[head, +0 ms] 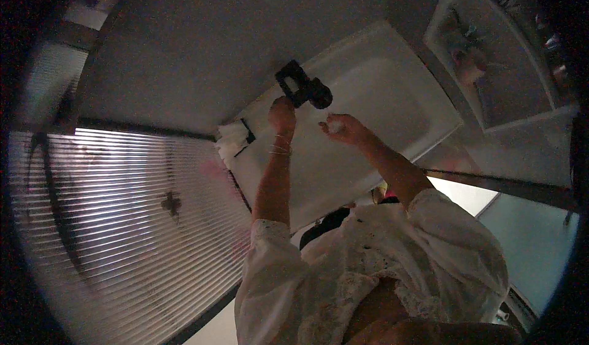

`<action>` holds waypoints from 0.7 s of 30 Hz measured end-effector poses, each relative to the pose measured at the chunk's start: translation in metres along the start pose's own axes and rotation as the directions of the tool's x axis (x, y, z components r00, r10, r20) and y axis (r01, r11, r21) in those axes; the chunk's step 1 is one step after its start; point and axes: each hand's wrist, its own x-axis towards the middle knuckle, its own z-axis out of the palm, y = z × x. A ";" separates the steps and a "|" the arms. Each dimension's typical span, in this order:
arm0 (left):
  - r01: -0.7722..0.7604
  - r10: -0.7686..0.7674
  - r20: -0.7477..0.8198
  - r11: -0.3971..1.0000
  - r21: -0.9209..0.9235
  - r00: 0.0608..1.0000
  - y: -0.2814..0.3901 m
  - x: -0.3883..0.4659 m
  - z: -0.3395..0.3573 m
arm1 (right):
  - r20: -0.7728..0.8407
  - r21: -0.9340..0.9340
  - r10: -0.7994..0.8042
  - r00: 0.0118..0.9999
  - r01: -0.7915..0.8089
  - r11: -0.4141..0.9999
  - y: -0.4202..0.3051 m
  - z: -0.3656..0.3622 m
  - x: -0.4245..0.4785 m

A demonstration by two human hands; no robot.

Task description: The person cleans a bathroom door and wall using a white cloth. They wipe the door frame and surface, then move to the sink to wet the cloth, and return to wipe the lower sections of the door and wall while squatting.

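In the dim head view, my left hand [282,115] is at the lower end of a black frame-like fixture [294,83] with a rounded knob-like part on its right. The fixture lies against the grey wall side of a white basin or tub [368,96]; its exact kind is unclear. The left fingers are partly hidden, so whether they grip it cannot be told. My right hand [343,127] is right of and below the rounded part, apart from it, palm partly turned up with fingers curled. A small whitish thing [336,126] shows in that palm, too blurred to name.
White crumpled cloth or paper [231,141] lies at the basin's left corner beside a dark edge. A ribbed translucent panel [138,197] in a dark frame stands at the left. A pale-framed panel or mirror [511,82] is at the upper right, above a dark rail.
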 end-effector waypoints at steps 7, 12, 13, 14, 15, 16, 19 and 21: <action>0.052 -0.065 -0.015 0.895 -0.442 0.998 -0.046 -0.044 -0.014 | 0.347 0.214 0.234 0.908 -0.319 0.923 -0.002 -0.014 -0.007; 0.002 -0.034 -0.041 0.788 -0.616 0.999 -0.060 -0.093 -0.009 | 0.276 -0.132 -0.056 0.959 0.095 0.987 -0.003 -0.047 0.027; 0.038 -0.060 -0.015 0.779 -0.626 0.998 -0.051 -0.100 -0.013 | 0.256 -0.258 -0.167 0.952 0.234 0.937 -0.006 -0.050 0.027; 0.072 -0.084 0.010 0.769 -0.636 0.996 -0.041 -0.106 -0.018 | 0.265 -0.265 -0.168 0.949 0.240 0.934 -0.013 -0.053 0.024; 0.112 -0.120 0.031 0.760 -0.640 0.992 -0.038 -0.113 -0.025 | 0.278 -0.275 -0.156 0.948 0.234 0.932 -0.015 -0.048 0.018; 0.116 -0.125 0.033 0.749 -0.653 0.992 -0.044 -0.118 -0.026 | 0.292 -0.289 -0.139 0.946 0.226 0.930 -0.015 -0.041 0.012; 0.112 -0.116 0.040 0.734 -0.670 0.992 -0.055 -0.128 -0.027 | 0.251 -0.374 -0.111 0.962 0.202 0.905 -0.018 -0.023 0.002; 0.102 -0.094 0.047 0.754 -0.649 0.994 -0.057 -0.133 -0.028 | 0.107 -0.486 -0.117 0.987 0.155 0.860 -0.017 -0.016 0.001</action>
